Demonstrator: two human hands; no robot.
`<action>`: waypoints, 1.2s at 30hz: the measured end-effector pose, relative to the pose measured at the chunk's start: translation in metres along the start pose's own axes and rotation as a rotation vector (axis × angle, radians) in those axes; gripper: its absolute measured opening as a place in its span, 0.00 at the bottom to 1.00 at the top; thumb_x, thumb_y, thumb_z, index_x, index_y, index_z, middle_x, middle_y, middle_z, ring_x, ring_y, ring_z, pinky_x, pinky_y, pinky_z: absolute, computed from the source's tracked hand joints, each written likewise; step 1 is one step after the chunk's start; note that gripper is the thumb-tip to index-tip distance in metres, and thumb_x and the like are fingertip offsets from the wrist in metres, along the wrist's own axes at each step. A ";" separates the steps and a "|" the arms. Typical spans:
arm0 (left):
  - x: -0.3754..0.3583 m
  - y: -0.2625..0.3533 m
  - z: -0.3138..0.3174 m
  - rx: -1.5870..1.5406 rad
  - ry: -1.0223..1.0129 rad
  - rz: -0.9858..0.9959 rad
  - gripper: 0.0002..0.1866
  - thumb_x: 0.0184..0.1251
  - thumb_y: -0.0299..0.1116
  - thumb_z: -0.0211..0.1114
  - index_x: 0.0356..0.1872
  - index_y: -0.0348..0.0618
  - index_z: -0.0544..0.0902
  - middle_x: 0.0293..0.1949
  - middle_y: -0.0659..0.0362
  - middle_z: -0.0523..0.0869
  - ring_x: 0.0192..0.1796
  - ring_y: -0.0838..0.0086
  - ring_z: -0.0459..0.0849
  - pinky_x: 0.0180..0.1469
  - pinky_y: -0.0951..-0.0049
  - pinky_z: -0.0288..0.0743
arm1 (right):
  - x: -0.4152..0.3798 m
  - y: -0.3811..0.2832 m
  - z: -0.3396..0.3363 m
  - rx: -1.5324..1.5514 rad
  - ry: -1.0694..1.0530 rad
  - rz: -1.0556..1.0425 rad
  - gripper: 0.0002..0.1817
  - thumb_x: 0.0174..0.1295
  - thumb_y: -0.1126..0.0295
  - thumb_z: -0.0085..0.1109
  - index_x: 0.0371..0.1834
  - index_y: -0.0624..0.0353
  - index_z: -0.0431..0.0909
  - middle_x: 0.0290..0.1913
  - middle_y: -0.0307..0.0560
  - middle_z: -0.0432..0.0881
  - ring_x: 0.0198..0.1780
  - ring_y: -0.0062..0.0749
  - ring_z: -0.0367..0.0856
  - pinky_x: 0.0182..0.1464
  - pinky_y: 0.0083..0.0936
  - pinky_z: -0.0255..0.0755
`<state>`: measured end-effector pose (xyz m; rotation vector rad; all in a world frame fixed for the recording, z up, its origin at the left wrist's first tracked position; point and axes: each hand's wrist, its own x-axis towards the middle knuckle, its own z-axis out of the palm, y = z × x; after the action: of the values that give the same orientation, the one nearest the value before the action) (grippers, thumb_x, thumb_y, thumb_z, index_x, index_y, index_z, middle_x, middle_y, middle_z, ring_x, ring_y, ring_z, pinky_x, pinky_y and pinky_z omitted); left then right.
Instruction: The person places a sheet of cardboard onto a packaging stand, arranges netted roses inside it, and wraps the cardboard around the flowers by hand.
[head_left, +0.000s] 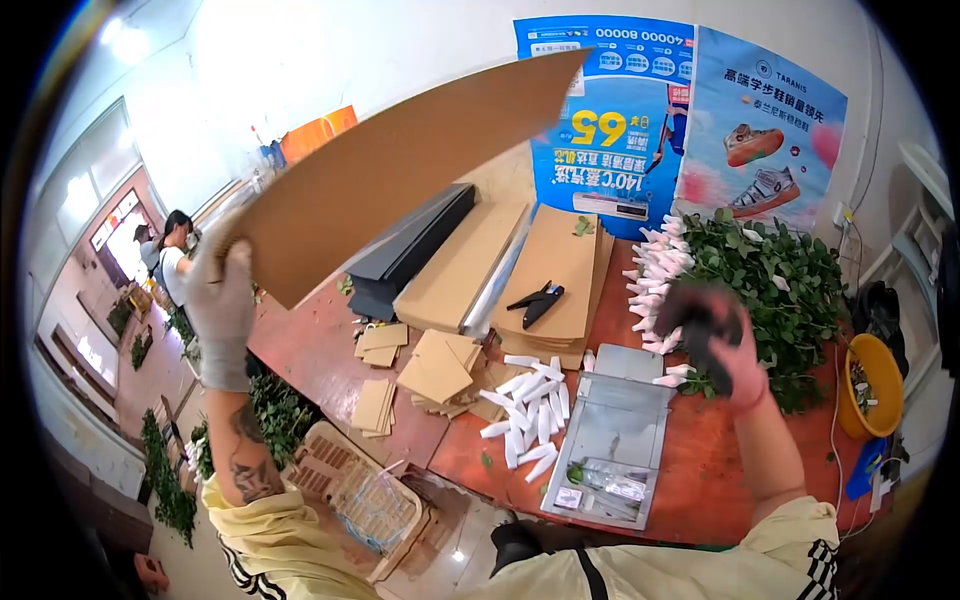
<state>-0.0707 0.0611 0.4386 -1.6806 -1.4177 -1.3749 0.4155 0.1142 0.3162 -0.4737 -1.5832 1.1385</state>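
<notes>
My left hand (222, 285), in a whitish glove, grips one end of a long brown cardboard sheet (420, 165), raised at a slant over the left part of the table. My right hand (722, 345), in a dark and pink glove, is blurred at the near edge of a pile of leafy flower stems (770, 275); its fingers are smeared. White-sleeved flower heads (655, 285) point left from that pile. Loose white sleeves (530, 410) lie in a heap beside a grey tray (615, 400), which has a clear plastic bottle inside.
Stacked cardboard sheets (550, 260) bear a black stapler (537, 303). Small cardboard pieces (437, 368) and dark sheets (410, 255) lie further left. A yellow bucket (868, 385) stands right, a wicker chair (360, 490) below the table. Another person (175, 255) is at far left.
</notes>
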 end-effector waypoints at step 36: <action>-0.269 0.215 0.281 -0.683 -1.355 0.542 0.28 0.61 0.50 0.58 0.58 0.43 0.76 0.64 0.48 0.70 0.67 0.51 0.65 0.68 0.58 0.57 | 0.120 -0.001 -0.092 -1.908 -0.680 0.741 0.25 0.46 0.71 0.51 0.51 0.64 0.75 0.52 0.60 0.79 0.54 0.48 0.78 0.55 0.37 0.72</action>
<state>0.2493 0.1401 0.1399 -3.4400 -0.7995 -0.2542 0.4579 0.2461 0.3765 -2.1566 -2.8791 -0.2765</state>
